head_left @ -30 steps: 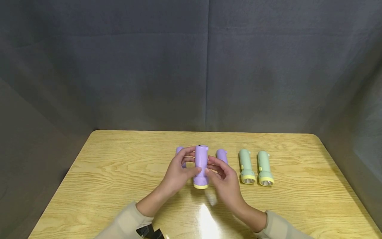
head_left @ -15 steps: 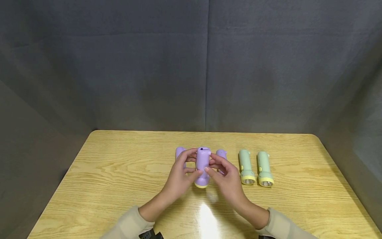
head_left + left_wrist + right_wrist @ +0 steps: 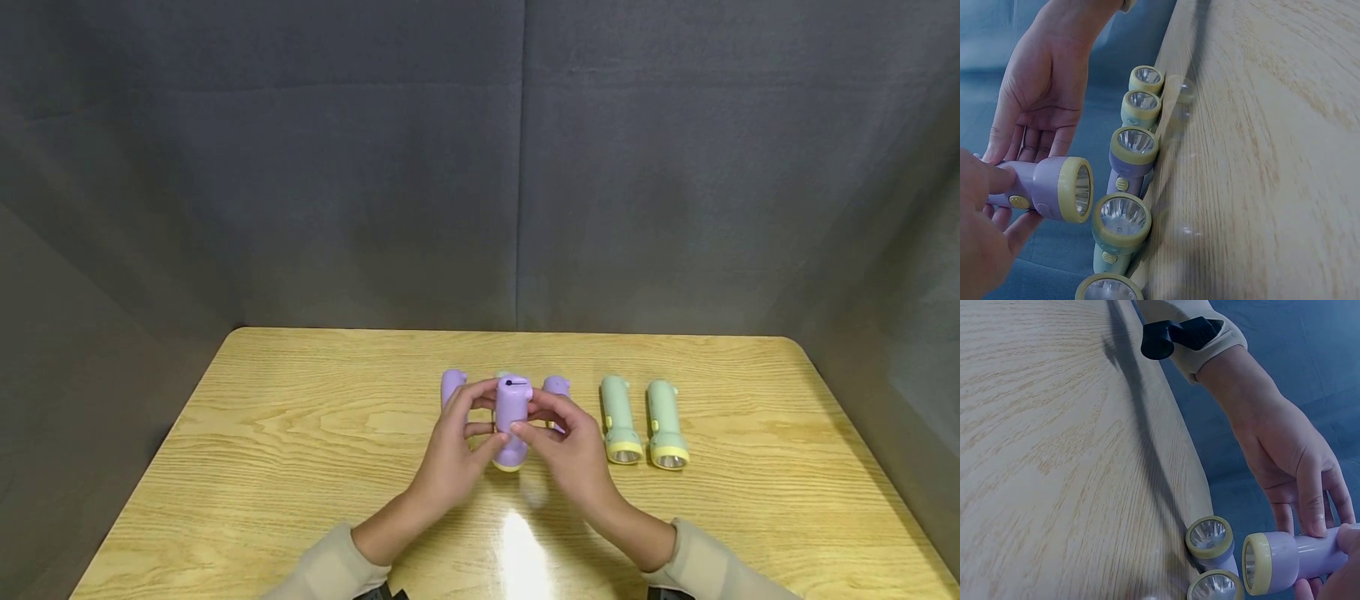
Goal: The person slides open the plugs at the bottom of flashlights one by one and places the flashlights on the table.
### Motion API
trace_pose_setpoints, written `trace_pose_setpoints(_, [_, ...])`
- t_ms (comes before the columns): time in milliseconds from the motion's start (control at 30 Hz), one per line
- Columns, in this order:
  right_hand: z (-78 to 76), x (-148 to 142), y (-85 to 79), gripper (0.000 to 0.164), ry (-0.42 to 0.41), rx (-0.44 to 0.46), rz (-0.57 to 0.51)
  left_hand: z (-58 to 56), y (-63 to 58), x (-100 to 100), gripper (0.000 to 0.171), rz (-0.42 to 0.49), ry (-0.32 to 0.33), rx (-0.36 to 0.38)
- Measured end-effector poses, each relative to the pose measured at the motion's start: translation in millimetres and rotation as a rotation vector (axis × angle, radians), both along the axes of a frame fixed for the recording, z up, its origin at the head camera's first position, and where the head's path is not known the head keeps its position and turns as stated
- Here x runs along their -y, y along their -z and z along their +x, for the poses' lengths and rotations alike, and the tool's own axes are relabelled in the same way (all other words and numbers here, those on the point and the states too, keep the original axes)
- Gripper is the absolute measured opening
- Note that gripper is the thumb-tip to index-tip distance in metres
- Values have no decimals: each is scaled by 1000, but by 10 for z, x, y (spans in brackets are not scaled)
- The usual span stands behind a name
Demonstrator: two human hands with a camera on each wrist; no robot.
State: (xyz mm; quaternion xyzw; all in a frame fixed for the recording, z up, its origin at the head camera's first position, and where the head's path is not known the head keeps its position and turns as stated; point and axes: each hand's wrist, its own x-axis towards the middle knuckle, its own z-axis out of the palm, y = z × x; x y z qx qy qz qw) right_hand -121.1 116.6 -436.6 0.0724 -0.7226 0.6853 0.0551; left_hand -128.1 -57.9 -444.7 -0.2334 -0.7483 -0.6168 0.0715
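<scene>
A purple flashlight (image 3: 512,417) with a yellow lens rim is held above the table by both hands, its tail end tipped up and its lens end low. My left hand (image 3: 442,454) pinches it from the left, thumb on the near face and fingers behind. From the right, my right hand (image 3: 573,454) grips it in the same way. In the left wrist view, a yellow switch (image 3: 1019,202) shows on the side of the held flashlight (image 3: 1050,181). Behind the hands lie a purple flashlight (image 3: 452,385), a mostly hidden green one (image 3: 503,374) and another purple one (image 3: 557,385).
Two pale green flashlights (image 3: 618,417) lie side by side to the right, lenses toward me. All rest on a wooden table (image 3: 300,417) with dark grey cloth (image 3: 375,208) behind and at the sides. Bright glare marks the front middle of the table.
The held flashlight has tilted, so its tail end with a dark cord hole now faces up, and it has shifted slightly right. A green flashlight's end has come into sight behind it.
</scene>
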Motion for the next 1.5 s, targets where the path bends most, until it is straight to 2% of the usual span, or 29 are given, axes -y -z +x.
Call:
trace_pose_setpoints(367, [-8, -7, 26, 36, -4, -7, 24, 9, 6, -3, 67, 14, 16, -18])
trace_pose_setpoints(500, [-11, -21, 19, 34, -6, 6, 25, 6, -17, 7, 57, 46, 40, 13])
trace_pose_setpoints(633, [9, -29, -16, 32, -16, -12, 16, 26, -104, 19, 44, 87, 54, 51])
trace_pose_setpoints(767, [32, -30, -73, 32, -22, -68, 3, 50, -216, 28, 35, 99, 44, 59])
trace_pose_setpoints(933, [57, -27, -119, 31, -7, -93, 5, 74, -346, 44, 33, 82, 17, 104])
trace_pose_setpoints(1133, [97, -27, -159, 30, -28, -117, -31, 80, -467, 30, 28, 98, 24, 138])
trace_pose_setpoints(1333, [124, -59, -169, 29, -75, -161, -54, 78, -570, -21, 17, 112, -32, 230])
trace_pose_setpoints(1500, [135, -71, -170, 30, -87, -171, -50, 71, -614, -62, 14, 128, -62, 293])
